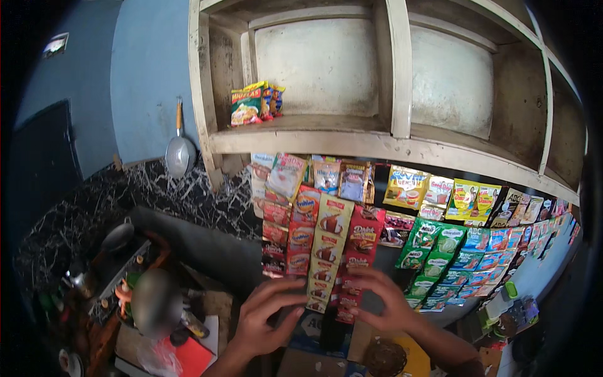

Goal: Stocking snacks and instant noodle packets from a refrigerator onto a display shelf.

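Note:
Strips of drink-mix sachets hang under a wooden shelf. My left hand [266, 313] is raised beside the lower end of a cream-coloured strip of sachets [328, 249], its fingers curved and apart. At the lower part of a red strip of drink sachets [365, 235] is my right hand [384, 301], thumb and fingers spread around its edge; whether they touch it is unclear. An orange Ovaltine strip [299, 235] hangs left of the cream one. Above it, a Good Day sachet [286, 176] hangs tilted. Green Milo sachets [419, 242] hang farther right.
The wooden shelf [301, 142] overhead holds several noodle packets [247, 106]. A metal strainer [180, 155] hangs on the blue wall. Below are a cardboard box [306, 363], a brown woven basket [386, 357] and a red sheet [191, 356]. Plastic containers [499, 306] stand at the right.

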